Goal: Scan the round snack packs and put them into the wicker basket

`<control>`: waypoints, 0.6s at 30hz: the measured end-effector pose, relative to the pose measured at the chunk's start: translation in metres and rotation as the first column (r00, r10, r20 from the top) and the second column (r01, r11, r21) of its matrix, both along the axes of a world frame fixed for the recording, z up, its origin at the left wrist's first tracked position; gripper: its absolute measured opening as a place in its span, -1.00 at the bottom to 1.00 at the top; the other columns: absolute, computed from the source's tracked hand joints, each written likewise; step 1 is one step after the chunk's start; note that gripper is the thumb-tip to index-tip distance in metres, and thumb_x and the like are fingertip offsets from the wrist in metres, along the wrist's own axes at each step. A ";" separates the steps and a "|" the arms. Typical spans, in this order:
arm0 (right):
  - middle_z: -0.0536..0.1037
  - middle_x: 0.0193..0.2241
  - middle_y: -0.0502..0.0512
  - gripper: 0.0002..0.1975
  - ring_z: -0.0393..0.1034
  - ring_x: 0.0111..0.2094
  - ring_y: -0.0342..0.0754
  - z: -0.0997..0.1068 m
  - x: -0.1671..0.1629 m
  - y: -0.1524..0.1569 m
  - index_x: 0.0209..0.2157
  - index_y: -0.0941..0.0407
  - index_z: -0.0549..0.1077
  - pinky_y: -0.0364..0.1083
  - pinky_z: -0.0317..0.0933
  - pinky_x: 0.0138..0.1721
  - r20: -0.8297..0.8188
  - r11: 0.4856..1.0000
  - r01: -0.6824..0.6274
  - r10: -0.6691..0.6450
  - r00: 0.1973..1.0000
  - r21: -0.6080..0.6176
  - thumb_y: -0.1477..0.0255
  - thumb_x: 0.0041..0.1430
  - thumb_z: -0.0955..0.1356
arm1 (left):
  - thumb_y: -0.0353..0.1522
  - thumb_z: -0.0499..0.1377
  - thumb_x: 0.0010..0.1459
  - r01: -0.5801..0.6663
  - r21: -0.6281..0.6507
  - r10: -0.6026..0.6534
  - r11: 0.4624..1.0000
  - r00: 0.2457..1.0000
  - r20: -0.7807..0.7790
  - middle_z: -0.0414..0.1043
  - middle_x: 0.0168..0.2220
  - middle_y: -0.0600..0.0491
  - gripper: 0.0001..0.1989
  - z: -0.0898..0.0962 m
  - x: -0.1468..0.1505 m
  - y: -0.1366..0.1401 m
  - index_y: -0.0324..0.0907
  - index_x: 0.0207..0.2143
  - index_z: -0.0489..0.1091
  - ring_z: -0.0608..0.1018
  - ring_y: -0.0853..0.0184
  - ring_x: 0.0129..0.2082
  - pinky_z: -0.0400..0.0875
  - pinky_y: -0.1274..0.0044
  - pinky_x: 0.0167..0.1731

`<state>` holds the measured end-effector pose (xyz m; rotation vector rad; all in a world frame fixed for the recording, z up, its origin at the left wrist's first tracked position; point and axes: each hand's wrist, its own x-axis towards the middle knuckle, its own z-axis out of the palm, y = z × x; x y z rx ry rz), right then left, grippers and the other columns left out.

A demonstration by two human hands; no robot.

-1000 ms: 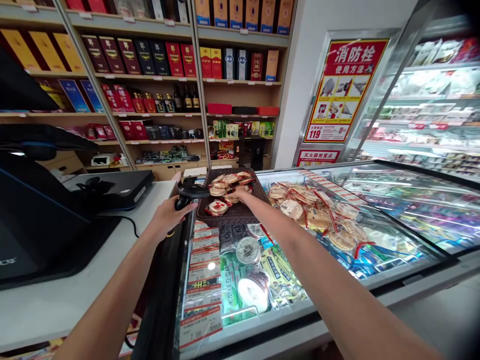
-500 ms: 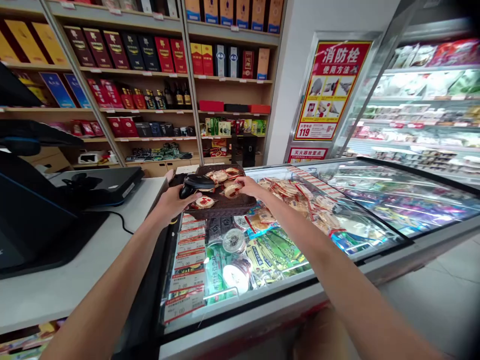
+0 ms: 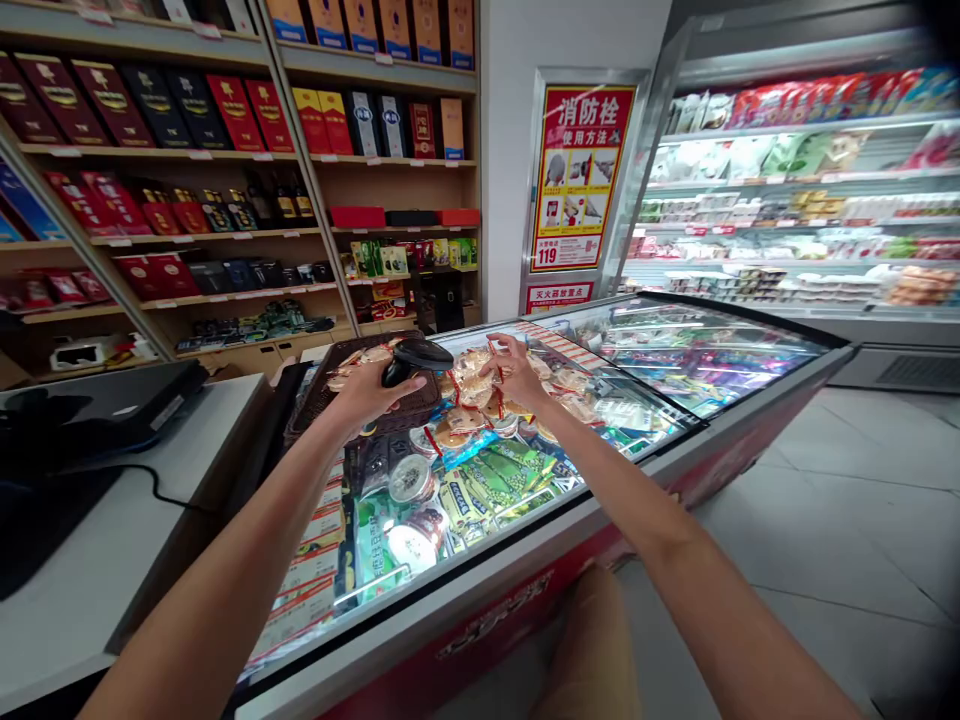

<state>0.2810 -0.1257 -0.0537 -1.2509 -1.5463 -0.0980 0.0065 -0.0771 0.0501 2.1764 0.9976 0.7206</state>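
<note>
My left hand (image 3: 367, 392) is wrapped round the handle of a black handheld barcode scanner (image 3: 424, 354), its wide head turned to the right. Beneath that hand, a dark brown woven basket (image 3: 313, 395) holds several round pastries in clear wrappers (image 3: 376, 353), partly hidden by the hand. My right hand (image 3: 519, 375) is over a pile of similar wrapped pastries (image 3: 476, 385) lying on the chest freezer's glass top. Its fingers are bent but apart at the near left of the pile, close to or touching the wrappers; the exact contact is unclear.
The freezer (image 3: 420, 625) runs off to the right, with packaged goods visible under its glass. A grey counter (image 3: 176, 440) with a dark device and a cable stands at left. Shelves of boxed bottles (image 3: 176, 105) and a refrigerated display (image 3: 795, 200) stand behind.
My view has turned right. My right hand has left a wrapped pastry it was touching in the basket and moved to the pile on the glass. The scanner stays in my left hand.
</note>
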 end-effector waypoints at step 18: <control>0.54 -0.19 0.27 -0.71 0.33 -0.05 0.15 -0.046 0.089 -0.006 -0.20 0.21 0.54 0.08 0.14 0.07 -0.335 0.656 0.605 -0.753 0.567 -0.452 0.44 0.02 0.34 | 0.08 0.37 -0.25 -0.090 -0.060 0.088 0.994 0.995 -0.038 0.34 -0.60 0.16 -0.37 -0.004 -0.008 0.010 -0.14 -0.21 0.48 0.40 0.36 -0.62 0.20 0.55 -0.62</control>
